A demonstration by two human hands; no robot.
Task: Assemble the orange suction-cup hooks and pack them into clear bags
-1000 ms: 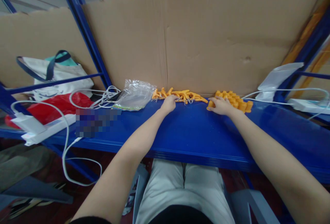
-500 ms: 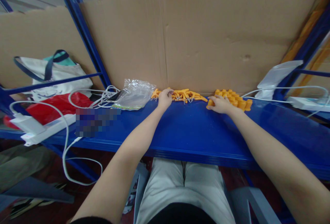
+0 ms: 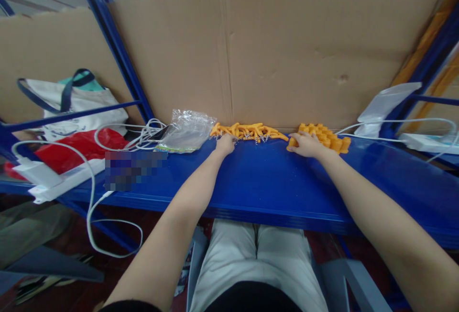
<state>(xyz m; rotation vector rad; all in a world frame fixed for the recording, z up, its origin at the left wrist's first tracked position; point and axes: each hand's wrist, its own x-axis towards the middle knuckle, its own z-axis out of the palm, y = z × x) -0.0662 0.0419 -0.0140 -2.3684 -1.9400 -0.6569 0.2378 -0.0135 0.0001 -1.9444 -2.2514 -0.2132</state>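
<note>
In the head view, we sit at a blue table (image 3: 265,183) backed by a cardboard sheet (image 3: 287,53), with both bare arms stretched to its far edge.

Our left hand (image 3: 225,143) is at the near left end of a pile of orange sticks (image 3: 256,131) that lies against the cardboard. Its fingers are curled under, and we cannot tell whether they pinch a stick or only press on the table. Small metal chains seem to run through that pile, though they are too fine to be sure of.

Our right hand (image 3: 304,143) lies palm down with loose, spread fingers on the near left edge of a cluster of orange blocks (image 3: 330,139). It touches them and grips nothing. The two orange heaps are apart, with bare table between them.

Left of the sticks are a crumpled plastic bag (image 3: 186,130), then white cables (image 3: 139,134), a power strip (image 3: 53,178), a red bag (image 3: 77,144) and a tote (image 3: 71,101). A white pouch (image 3: 387,104) leans at the far right.

We judge the work to be at the reaching and selecting stage, with one hand at each heap and nothing lifted. Freeing one stick would call for a fingertip pinch on a single end and a slow pull, because the sticks overlap. A block would call for closing the fingers round one at the cluster's edge.
</note>
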